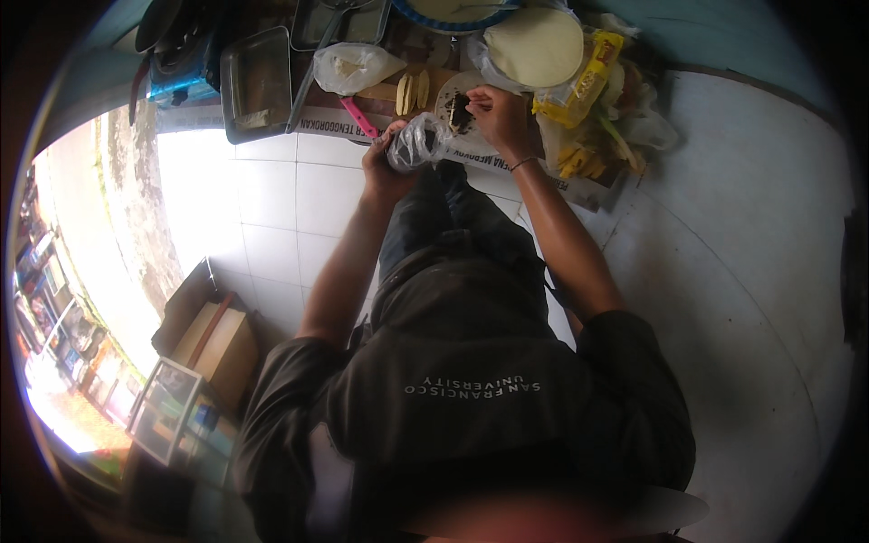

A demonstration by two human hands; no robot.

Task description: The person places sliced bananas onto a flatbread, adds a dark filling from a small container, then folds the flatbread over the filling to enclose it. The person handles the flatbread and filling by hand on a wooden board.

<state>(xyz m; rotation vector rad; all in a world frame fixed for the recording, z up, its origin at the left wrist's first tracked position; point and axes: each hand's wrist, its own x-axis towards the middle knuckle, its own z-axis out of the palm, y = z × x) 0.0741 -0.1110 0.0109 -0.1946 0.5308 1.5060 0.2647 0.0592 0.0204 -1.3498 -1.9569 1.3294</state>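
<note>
My left hand (387,165) is closed round a clear plastic bag (418,145), gripping its side. My right hand (496,113) hovers over a pale round sheet or plate (450,89), its fingertips pinched together. What they hold, if anything, is too small to tell. Dark crumbs (460,113) lie heaped on the pale round, with a light strip among them. Left of it, yellowish cut strips (413,93), like banana slices, rest on a wooden board (380,91). A pink-handled knife (358,117) lies near my left fingers.
A stack of pale round wrappers (534,47) sits beyond my right hand, beside a yellow packet (593,77) and banana peels (581,163). Farther left are a white plastic bag (353,67), a metal tray (257,77) and a blue stove (186,77). A blue-rimmed basin (453,24) stands behind.
</note>
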